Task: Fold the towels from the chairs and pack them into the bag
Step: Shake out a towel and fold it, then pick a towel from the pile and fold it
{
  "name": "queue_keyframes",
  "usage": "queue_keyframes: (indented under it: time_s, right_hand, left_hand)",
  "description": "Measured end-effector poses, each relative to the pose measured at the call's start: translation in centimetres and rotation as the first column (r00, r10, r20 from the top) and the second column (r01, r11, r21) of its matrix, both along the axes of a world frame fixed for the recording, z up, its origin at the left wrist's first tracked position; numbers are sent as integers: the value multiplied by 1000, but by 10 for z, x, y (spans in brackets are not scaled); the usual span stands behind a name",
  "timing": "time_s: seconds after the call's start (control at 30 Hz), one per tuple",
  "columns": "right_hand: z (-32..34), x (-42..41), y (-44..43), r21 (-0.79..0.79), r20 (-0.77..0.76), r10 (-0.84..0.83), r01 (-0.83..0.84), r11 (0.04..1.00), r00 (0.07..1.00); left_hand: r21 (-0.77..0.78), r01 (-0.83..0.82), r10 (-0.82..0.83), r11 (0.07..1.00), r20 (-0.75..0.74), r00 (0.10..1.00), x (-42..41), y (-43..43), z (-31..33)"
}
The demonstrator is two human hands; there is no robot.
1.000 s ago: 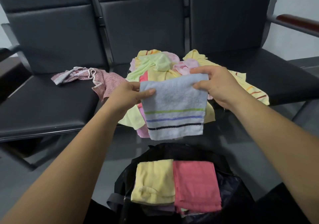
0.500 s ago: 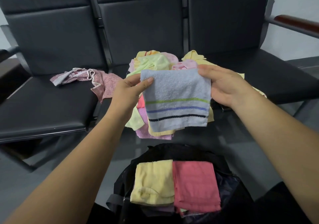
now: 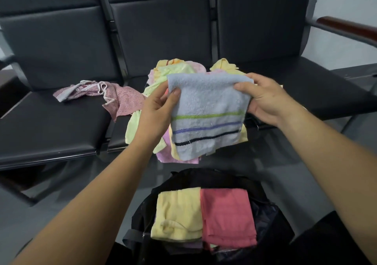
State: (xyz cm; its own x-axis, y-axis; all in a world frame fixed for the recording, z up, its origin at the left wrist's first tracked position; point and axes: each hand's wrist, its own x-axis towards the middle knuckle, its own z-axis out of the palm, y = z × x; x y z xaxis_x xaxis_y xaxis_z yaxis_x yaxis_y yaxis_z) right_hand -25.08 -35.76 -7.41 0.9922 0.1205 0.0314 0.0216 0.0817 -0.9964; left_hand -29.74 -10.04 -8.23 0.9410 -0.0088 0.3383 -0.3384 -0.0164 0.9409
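A folded light-blue towel (image 3: 206,109) with green, purple and black stripes hangs in the air between both hands. My left hand (image 3: 158,113) pinches its upper left corner and my right hand (image 3: 263,99) grips its upper right edge. Behind it, a heap of yellow, green and pink towels (image 3: 173,70) lies on the middle black chair seat. Below, an open black bag (image 3: 265,213) holds a folded yellow towel (image 3: 177,213) beside a folded red towel (image 3: 226,215).
A crumpled maroon patterned cloth (image 3: 114,97) lies across the left chair seat (image 3: 40,125). The right chair (image 3: 318,89) has a brown wooden armrest (image 3: 346,27). Grey floor lies between the chairs and the bag.
Both hands have raised the blue towel higher and slightly away from me, over the heap. The towel now tilts, with its right side higher.
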Motion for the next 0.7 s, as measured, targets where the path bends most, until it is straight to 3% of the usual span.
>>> queue_keyframes:
  time_s: [0.13, 0.27, 0.37, 0.5, 0.7]
  right_hand:
    - [-3, -3, -1, 252, -204, 116, -62, 966, 972]
    - [-37, -12, -10, 269, -342, 252, -163, 949, 905]
    - [-75, -19, -12, 273, -427, 251, -141, 952, 869]
    - [-115, -36, -12, 132, -534, 131, -71, 989, 835]
    - [-182, -64, -27, -157, -707, -124, 17, 987, 696]
  left_hand:
    - [-31, -25, 24, 999, -37, 999, 0, -4, -6]
    - [-88, 4, -17, 996, -150, 989, 0, -9, -26]
    - [86, -10, 34, 996, -288, 957, -2, -7, -53]
    - [248, 15, 97, 969, -434, 896, -6, -6, -93]
    - [179, 210, -30, 961, -690, 724, -29, -21, -163]
